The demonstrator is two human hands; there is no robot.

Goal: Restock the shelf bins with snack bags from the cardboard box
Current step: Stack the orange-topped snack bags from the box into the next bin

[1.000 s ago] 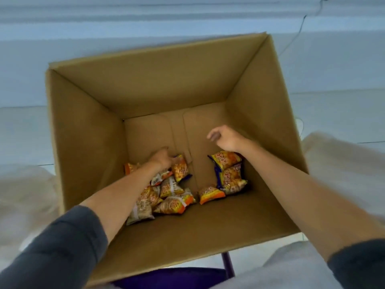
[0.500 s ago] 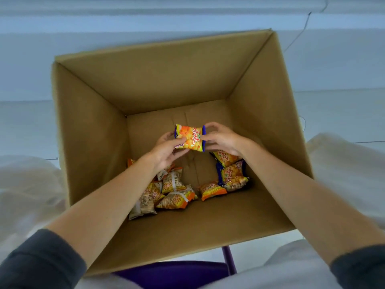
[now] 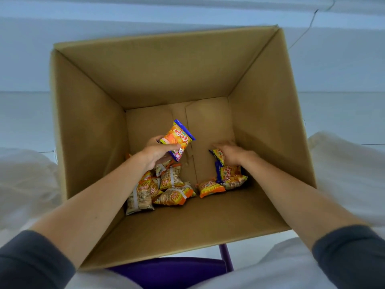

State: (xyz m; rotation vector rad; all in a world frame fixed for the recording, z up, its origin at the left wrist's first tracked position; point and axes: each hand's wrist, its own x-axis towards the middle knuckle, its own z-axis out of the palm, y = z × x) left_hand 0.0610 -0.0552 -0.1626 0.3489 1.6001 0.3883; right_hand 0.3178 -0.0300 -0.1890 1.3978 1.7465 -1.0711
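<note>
Your left hand (image 3: 158, 153) now holds the bag (image 3: 177, 138) alone, fingers curled round it, mid-frame above the box (image 3: 87, 122) floor. Your right hand (image 3: 232, 153) has let go and dropped onto the right pile (image 3: 229, 176); it's too blurred to tell its grip. You're likely gathering a second.

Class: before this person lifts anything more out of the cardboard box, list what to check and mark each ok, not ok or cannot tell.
1. Left hand grips the raised snack bag: ok.
2. Right hand has hold of the bag under it: cannot tell, blurred.
3. More bags lie in the cardboard box, left pile and right pile: ok.
4. Box top open: ok.
5. Shelf bins ready: cannot tell, out of view.
</note>
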